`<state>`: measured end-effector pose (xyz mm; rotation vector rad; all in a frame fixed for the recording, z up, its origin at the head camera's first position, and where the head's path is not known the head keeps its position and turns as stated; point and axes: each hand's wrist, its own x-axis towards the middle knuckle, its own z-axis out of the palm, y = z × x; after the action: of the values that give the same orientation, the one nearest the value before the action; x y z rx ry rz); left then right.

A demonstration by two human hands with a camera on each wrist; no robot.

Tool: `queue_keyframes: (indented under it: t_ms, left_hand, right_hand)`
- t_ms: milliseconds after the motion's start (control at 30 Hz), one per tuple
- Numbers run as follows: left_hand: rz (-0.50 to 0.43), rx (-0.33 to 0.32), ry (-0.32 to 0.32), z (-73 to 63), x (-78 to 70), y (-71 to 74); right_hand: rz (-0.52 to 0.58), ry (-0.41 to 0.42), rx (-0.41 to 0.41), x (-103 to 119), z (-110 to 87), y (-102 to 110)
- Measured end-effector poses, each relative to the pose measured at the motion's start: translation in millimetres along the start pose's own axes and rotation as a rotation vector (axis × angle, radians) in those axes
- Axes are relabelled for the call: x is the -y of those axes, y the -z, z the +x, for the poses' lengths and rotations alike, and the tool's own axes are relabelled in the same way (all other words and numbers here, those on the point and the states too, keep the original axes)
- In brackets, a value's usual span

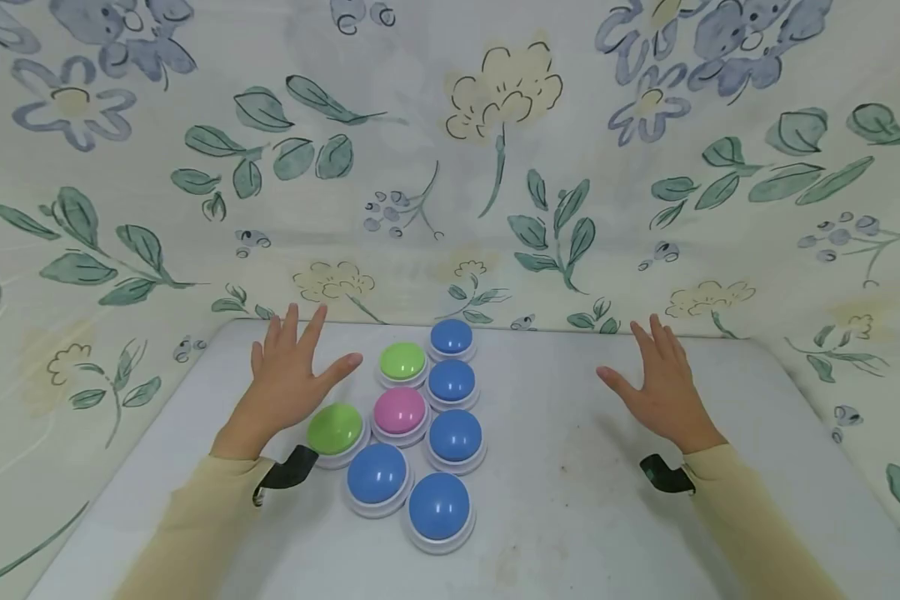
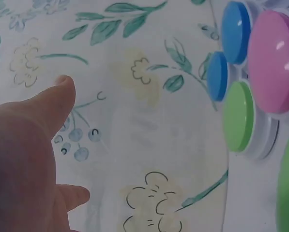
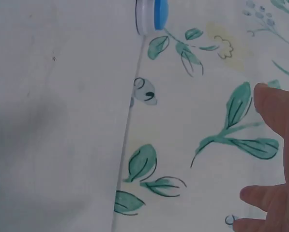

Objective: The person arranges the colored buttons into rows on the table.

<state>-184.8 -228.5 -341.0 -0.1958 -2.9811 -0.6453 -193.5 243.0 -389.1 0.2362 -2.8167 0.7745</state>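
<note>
Several round dome-topped buttons on white bases stand clustered left of the middle of the white table. A pink button [image 1: 400,411] has a green button [image 1: 402,362] behind it and another green button [image 1: 335,429] at its left. Blue buttons [image 1: 456,436] form a column on the right side, and one more blue button [image 1: 377,473] sits in front. My left hand [image 1: 288,379] hovers beside the cluster, fingers spread, holding nothing. Far to the right, my right hand [image 1: 660,387] is raised with straight fingers and thumb apart, touching no button. In the left wrist view the pink button [image 2: 274,62] appears large.
The white table [image 1: 570,517] ends at a cloth [image 1: 420,167] printed with flowers and leaves, which rises behind it and along both sides. Dark straps with small devices [image 1: 291,468] sit on both wrists. Faint stains mark the tabletop near the front.
</note>
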Motion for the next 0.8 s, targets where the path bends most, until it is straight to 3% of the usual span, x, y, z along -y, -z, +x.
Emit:
queue_keyframes:
  t_ms: [367, 800]
  left_hand:
    - [-0.106, -0.005, -0.006, 13.1, -20.3, -16.4]
    - [-0.212, 0.029, -0.014, 32.2, -30.0, -43.3]
  right_hand:
    - [0.081, 0.034, 0.028, 32.6, 15.9, -30.0]
    - [0.165, 0.060, 0.068, 64.0, 29.2, -65.1]
